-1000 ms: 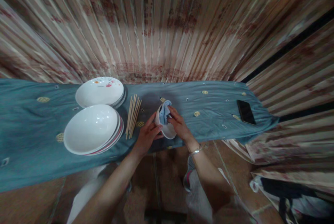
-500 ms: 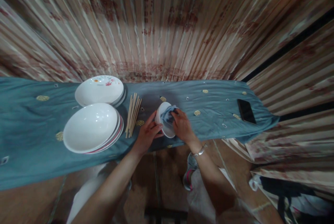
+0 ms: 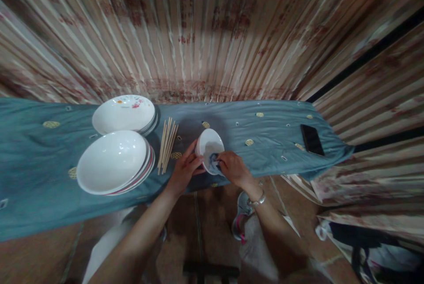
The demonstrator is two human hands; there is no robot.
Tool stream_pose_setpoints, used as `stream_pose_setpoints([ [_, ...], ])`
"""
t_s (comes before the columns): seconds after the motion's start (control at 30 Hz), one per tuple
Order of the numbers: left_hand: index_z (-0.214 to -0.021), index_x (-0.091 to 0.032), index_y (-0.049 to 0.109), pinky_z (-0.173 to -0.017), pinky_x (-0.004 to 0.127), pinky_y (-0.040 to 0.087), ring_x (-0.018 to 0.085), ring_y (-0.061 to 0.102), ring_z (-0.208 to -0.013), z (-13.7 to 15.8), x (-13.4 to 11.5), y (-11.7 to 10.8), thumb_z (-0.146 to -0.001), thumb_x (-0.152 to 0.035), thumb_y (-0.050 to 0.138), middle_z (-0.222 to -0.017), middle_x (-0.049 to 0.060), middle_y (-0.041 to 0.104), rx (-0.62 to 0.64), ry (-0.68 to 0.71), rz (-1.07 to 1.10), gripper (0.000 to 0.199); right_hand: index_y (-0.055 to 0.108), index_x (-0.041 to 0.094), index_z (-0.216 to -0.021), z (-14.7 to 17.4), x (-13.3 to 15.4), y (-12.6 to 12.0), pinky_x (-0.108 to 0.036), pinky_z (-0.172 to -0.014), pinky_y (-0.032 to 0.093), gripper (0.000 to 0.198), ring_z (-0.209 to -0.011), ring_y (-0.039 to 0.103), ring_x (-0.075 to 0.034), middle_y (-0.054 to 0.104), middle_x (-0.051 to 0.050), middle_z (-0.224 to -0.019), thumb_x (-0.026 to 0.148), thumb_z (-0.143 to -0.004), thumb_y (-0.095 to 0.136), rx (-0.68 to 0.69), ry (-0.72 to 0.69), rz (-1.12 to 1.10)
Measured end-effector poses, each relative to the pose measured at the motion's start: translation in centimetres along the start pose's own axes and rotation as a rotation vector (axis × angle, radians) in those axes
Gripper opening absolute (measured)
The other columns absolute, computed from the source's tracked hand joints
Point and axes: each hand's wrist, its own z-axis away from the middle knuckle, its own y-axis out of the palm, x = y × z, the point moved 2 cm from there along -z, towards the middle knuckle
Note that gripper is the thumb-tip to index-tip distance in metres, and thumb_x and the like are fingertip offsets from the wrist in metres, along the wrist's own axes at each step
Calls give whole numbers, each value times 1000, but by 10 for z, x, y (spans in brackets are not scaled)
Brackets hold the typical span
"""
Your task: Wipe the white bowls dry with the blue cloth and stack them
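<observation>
A small white bowl (image 3: pixel 210 139) is tilted up over the front part of the table. My left hand (image 3: pixel 186 167) grips it from the left, thumb on the rim and fingers around the outside. With bent fingers, my right hand (image 3: pixel 234 167) pinches a bluish-grey cloth (image 3: pixel 214 162) and presses it against the inside of the bowl near its front rim. Left of my left hand lie several wooden chopsticks (image 3: pixel 168 145), side by side.
Two stacks stand at the left: large white bowls (image 3: pixel 111 160) in front, flower-patterned ones (image 3: pixel 122 114) behind. A black phone (image 3: pixel 312 139) lies at the right end of the blue-green tablecloth (image 3: pixel 271 134). A pleated curtain (image 3: pixel 212 54) hangs along the table's back edge.
My right hand has moved the cloth from the far side of the bowl's inside down to its front rim. The left hand keeps its hold on the bowl.
</observation>
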Motion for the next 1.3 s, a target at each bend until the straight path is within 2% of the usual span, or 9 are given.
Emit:
stream_pose_setpoints([
  [0.1,-147,-25,42,-75,36,61,25,69,-97,1,0,0,-68,-36,81,-107,6,73,-10,2,18,88,73,18,-91,0,-1,1,-28,-82,49,29,-88,69,-17,75,-6,-92,6,-83,48,60,-28,-187],
  [0.2,-146,-26,44,-77,36,61,22,69,-91,1,0,0,-69,-36,80,-100,5,74,-19,2,30,85,75,18,-93,-2,0,5,-26,-78,50,35,-83,69,-16,76,-3,-90,8,-80,45,101,-61,-506],
  [0.37,-146,-25,44,-76,36,61,22,68,-93,0,1,-1,-68,-38,81,-100,5,73,-18,4,47,86,75,19,-102,-8,4,16,-29,-80,52,35,-86,68,-16,76,-2,-94,22,-81,48,77,-22,-944],
  [0.6,-146,-26,44,-76,37,60,23,68,-94,-1,4,-2,-68,-41,82,-99,4,73,-6,8,42,88,71,21,-116,-11,10,23,-32,-91,52,40,-98,67,-18,74,-1,-109,31,-81,54,54,103,-1216],
  [0.77,-146,-27,44,-77,37,60,27,67,-101,-1,4,-1,-66,-41,82,-110,6,72,0,6,17,89,58,26,-134,-17,15,23,-34,-100,49,50,-117,61,-19,65,0,-129,25,-85,48,4,107,-1115],
  [0.9,-146,-26,43,-79,38,60,30,65,-109,-1,4,0,-67,-41,82,-117,8,71,6,10,-7,89,46,29,-144,-22,16,22,-38,-116,34,55,-139,41,-18,48,1,-149,20,-89,45,-89,29,-842],
  [1.03,-147,-25,42,-83,41,59,31,63,-112,0,3,1,-68,-41,81,-119,9,70,21,14,5,90,40,15,-147,-24,16,27,-45,-121,24,55,-149,25,-23,29,-12,-159,20,-93,42,-164,-64,-506],
  [1.13,-147,-24,43,-83,41,59,30,64,-110,0,2,1,-67,-40,82,-115,9,71,13,10,7,90,43,7,-143,-21,16,28,-53,-119,27,52,-147,26,-29,32,-21,-156,19,-93,42,-198,-106,-271],
  [1.3,-146,-24,43,-78,38,60,27,66,-103,-1,2,1,-67,-38,81,-109,7,73,-12,1,-5,90,59,5,-126,-16,13,18,-50,-113,38,41,-134,45,-30,50,-24,-140,10,-89,43,-142,-120,-36],
])
